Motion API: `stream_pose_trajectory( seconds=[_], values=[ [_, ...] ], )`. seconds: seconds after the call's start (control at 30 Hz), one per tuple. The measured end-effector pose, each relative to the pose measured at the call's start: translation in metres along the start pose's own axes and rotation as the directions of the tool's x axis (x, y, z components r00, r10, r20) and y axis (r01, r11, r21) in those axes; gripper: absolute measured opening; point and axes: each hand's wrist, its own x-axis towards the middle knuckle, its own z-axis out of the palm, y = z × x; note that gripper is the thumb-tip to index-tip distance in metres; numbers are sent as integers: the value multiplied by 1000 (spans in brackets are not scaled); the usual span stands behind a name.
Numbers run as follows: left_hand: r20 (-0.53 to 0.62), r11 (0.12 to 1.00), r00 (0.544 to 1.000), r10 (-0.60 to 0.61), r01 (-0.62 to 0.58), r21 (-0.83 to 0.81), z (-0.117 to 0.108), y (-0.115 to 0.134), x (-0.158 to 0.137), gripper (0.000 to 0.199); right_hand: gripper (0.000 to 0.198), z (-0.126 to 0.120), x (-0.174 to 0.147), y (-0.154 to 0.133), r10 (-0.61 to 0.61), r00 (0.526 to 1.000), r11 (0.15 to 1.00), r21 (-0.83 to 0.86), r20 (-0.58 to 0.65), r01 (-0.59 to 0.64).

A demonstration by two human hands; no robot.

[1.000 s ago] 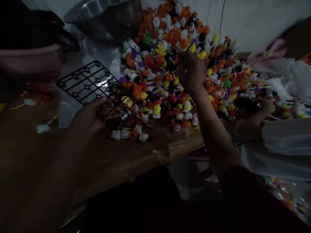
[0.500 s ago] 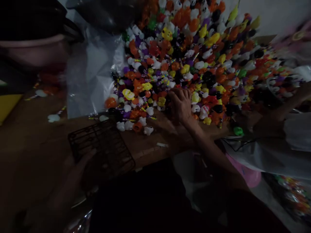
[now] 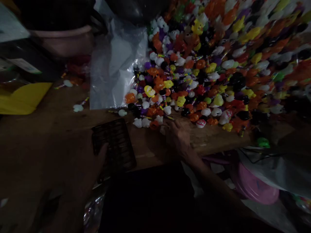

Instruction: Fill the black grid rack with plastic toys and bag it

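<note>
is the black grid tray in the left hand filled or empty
Cannot tell for sure: the black grid tray, held by the left hand at the table edge, looks dark, with no coloured pieces showing.

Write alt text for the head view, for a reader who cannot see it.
In dim light, the left hand holds a black grid tray at a wooden table's edge, while the right hand touches a heap of small colourful toys.
</note>
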Motion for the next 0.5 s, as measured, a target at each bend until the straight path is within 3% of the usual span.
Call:
stream_pose_trajectory(
  seconds=[0.13, 0.23, 0.4, 0.5],
  values=[
    [-56, 985, 984, 168, -166, 40, -7, 38, 22, 41, 32, 1, 19, 3, 28, 1000, 999, -20, 11, -28],
    [-6, 957, 958, 287, -287, -36, 8, 62, 52, 40, 35, -1, 38, 0, 2, 998, 999, -43, 61, 0],
    [74, 927, 925, 373, -366, -85, 39, 74, 90, 45, 44, -8, 62, -4, 16, 976, 996, -91, 218, 4],
    [83, 933, 930, 358, -352, -80, 39, 75, 96, 37, 50, -6, 74, -1, -27, 971, 993, -107, 238, 54]
  ],
)
